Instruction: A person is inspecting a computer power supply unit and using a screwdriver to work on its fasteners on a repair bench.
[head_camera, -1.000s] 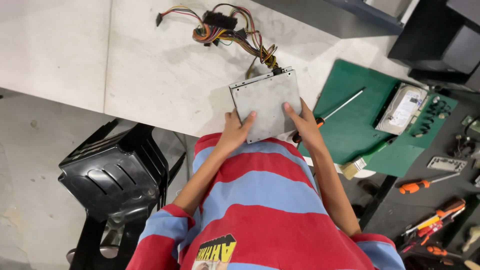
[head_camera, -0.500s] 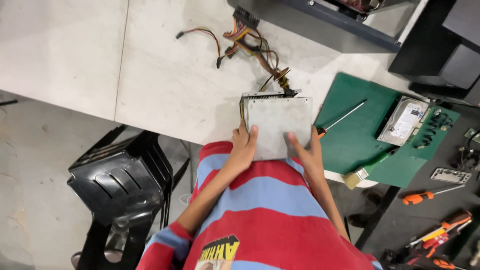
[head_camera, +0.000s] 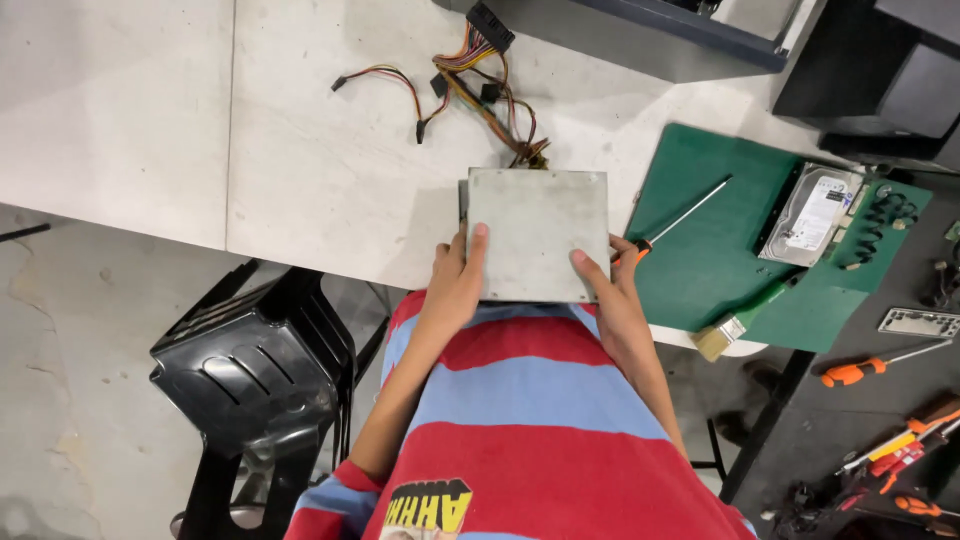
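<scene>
At the near edge of the white table (head_camera: 300, 150), a grey metal power supply box (head_camera: 537, 232) lies flat, its broad plain face turned up, gripped from both sides by the person's two hands. The left hand (head_camera: 455, 285) clasps the box's left near corner, its thumb laid on the top face and the remaining fingers wrapped round the side and out of sight. The right hand (head_camera: 610, 285) clasps the right near corner in the same manner, thumb pressed on the top face and fingers closed along the right edge. From the far side of the box a bundle of coloured cables (head_camera: 470, 85) with black plugs runs out across the table. Just right of the box lies a green mat (head_camera: 700, 260), bearing a long screwdriver (head_camera: 680, 212) whose orange handle sits next to the right hand, a hard drive (head_camera: 812, 215) at its far corner, and a paintbrush (head_camera: 735, 322) at its near edge. A black plastic chair (head_camera: 250, 370) stands on the floor to the left, and an orange-handled screwdriver (head_camera: 880, 365) lies on the dark surface at right.
</scene>
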